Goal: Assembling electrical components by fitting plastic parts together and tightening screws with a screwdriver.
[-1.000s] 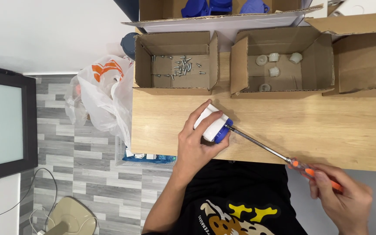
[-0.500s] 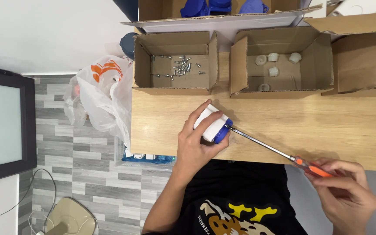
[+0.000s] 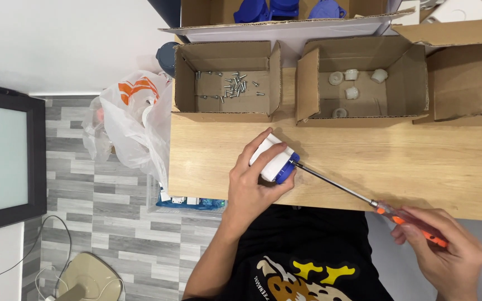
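Illumination is bright, even and diffuse, consistent with overhead room light. Shadows are short and soft: a faint one lies on the wooden tabletop (image 3: 408,167) beside the white and blue part (image 3: 273,161), and the cardboard box (image 3: 227,78) interiors are only slightly shaded. The white wall (image 3: 62,44) approaches overexposure. The plastic bag (image 3: 129,122) shows mild sheen. Focus is sharp across the frame. Slight wide-angle bending appears near the edges. The right hand (image 3: 447,256) shows minor softness.

the surface (image 3: 419,167) is showing matt pale wood grain; the cardboard boxes (image 3: 227,83) are looking rough and dull, the screwdriver (image 3: 358,195) shaft is gleaming metal, the bag (image 3: 129,128) is shining thin crinkled plastic
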